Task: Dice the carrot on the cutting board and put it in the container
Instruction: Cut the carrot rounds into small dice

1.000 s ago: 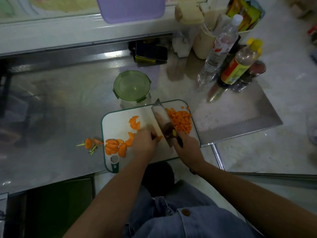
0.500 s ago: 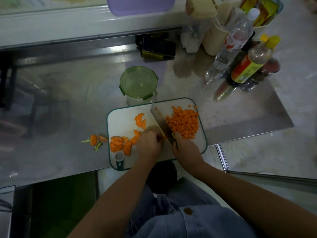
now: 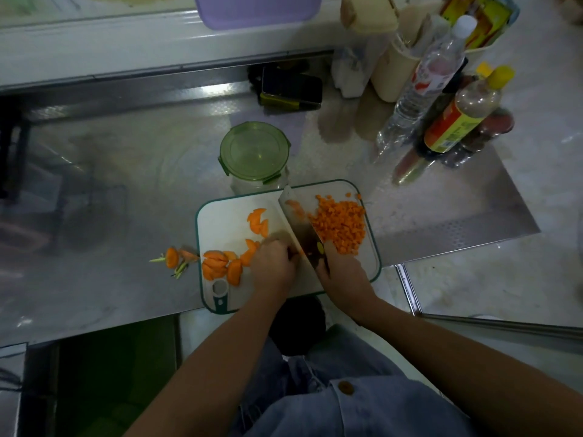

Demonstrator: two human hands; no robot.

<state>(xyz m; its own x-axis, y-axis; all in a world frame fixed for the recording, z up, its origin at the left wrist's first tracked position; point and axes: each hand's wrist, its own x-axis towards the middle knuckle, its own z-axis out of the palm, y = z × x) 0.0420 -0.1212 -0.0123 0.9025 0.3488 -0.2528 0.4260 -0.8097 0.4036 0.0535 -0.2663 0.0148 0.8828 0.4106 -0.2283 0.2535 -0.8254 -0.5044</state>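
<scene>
A white cutting board [image 3: 220, 216] with a green rim lies on the steel counter. Diced carrot [image 3: 342, 223] is heaped on its right side. Several carrot slices [image 3: 217, 264] lie at its left, with a few more [image 3: 258, 220] in the middle. My right hand [image 3: 342, 272] grips the handle of a cleaver [image 3: 298, 222], whose blade stands across the board. My left hand [image 3: 273, 263] has curled fingers on carrot pieces right beside the blade; the pieces under it are hidden. A glass container [image 3: 255, 156] with a green lid stands just behind the board.
Carrot ends and green stems [image 3: 175, 258] lie on the counter left of the board. Bottles [image 3: 454, 121] and a cream jar [image 3: 394, 74] crowd the back right. A dark phone [image 3: 291, 86] lies behind the container. The counter edge runs just below the board.
The view has shifted, so everything sits lower and further right in the frame. The cleaver blade stands slightly more upright next to the diced heap. Both hands stay at the blade.
</scene>
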